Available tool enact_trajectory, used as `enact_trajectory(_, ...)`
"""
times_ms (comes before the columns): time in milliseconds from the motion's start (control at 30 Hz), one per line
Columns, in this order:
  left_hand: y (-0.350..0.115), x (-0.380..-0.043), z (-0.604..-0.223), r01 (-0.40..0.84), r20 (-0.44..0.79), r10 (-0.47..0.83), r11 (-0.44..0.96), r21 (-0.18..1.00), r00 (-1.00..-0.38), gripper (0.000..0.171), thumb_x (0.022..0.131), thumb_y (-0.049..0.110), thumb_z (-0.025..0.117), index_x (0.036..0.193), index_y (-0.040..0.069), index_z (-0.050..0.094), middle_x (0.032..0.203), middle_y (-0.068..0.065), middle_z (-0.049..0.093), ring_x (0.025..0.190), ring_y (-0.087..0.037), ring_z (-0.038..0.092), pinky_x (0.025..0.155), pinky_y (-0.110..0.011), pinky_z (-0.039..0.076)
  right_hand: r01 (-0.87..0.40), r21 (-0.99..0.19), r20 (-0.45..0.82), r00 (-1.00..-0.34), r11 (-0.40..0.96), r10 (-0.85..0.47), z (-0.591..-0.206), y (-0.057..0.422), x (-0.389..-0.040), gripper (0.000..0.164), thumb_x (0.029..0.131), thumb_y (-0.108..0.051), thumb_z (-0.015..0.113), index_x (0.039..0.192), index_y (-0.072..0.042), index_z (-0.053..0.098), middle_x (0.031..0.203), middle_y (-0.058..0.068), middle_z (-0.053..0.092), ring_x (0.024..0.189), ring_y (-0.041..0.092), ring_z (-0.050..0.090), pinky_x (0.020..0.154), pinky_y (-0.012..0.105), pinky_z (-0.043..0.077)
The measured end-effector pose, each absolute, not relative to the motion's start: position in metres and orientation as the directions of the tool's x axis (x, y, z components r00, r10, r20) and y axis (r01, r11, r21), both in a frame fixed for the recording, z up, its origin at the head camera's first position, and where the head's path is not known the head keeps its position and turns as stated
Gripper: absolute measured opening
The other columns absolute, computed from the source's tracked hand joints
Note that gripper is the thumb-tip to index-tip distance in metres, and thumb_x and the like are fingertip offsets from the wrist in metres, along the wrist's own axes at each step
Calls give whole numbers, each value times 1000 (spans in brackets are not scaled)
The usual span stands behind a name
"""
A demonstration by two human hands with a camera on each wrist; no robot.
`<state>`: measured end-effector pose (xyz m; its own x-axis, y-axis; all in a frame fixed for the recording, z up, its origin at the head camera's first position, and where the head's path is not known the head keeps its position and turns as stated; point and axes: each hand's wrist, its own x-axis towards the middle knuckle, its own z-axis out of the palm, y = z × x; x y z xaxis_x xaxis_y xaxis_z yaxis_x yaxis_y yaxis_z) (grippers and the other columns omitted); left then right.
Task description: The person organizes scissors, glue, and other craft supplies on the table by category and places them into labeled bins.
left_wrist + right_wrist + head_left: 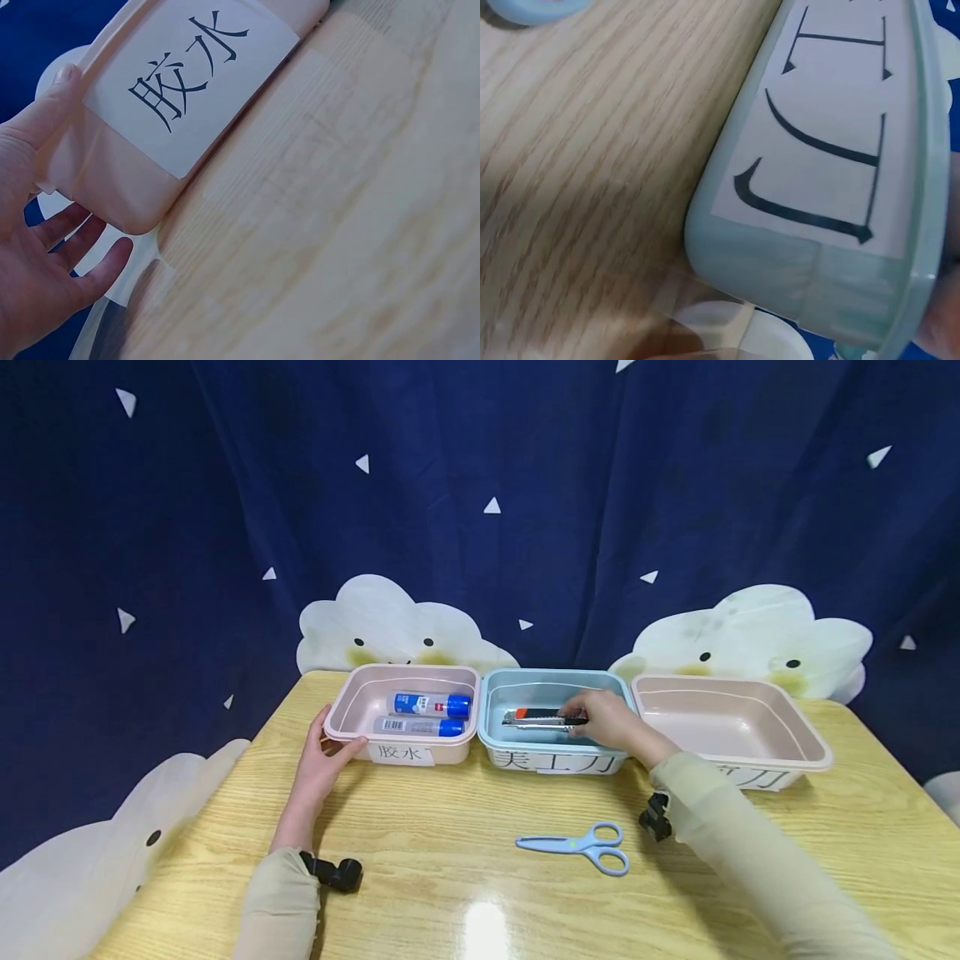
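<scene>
In the head view, my left hand (321,767) holds the near left corner of a pink bin (401,669), thumb on the front rim. The left wrist view shows the other fingers loosely bent beside the corner. Two blue-capped glue sticks (427,705) lie inside this bin. My right hand (603,717) reaches into the light blue bin (555,675) in the middle. Its fingers pinch the dark end of a utility knife (536,723). Close behind lies another, orange and black utility knife (534,713). The right wrist view hides the knives behind the bin wall.
A second pink bin (697,727) stands at the right of the row. Blue-handled scissors (573,843) lie on the wooden table (420,860) in front. White labels with black characters are on the bin fronts. A dark blue curtain (450,460) hangs behind.
</scene>
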<state>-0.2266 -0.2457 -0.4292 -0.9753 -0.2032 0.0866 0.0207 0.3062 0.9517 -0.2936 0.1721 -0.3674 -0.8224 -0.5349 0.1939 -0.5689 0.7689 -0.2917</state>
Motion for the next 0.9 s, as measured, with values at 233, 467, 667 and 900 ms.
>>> enact_trajectory(233,-247,-229,-430,24,92,-211,304,952,-973,85,82,29,67,147,24,11,137,-10,32,113,-23,36,88,-30,35,-527,-313,132,-848,790,-514,-375,171,-305,27,67,-8,76,93,-6,70,90,7,68,83,22,61,77,39,47)
enact_trajectory(467,-247,-229,-431,19,88,-212,309,951,-973,85,82,30,67,147,24,11,138,-11,32,115,-25,36,91,-35,35,-493,-334,72,-863,803,-500,-383,172,-309,27,66,-7,77,92,-5,71,90,7,69,84,23,61,79,39,47)
enact_trajectory(667,-247,-229,-432,18,84,-207,304,953,-975,85,83,31,66,147,25,10,138,-11,31,116,-25,35,93,-36,34,-501,-315,79,-860,806,-504,-383,173,-310,24,64,-9,77,87,-6,71,80,4,68,76,19,60,73,36,46)
enact_trajectory(900,-247,-229,-433,28,95,-207,307,951,-974,85,83,30,67,147,23,11,137,-11,32,114,-25,35,92,-36,33,-486,-308,49,-867,818,-496,-385,172,-312,22,63,-11,78,84,-7,70,74,0,66,72,15,58,71,33,46)
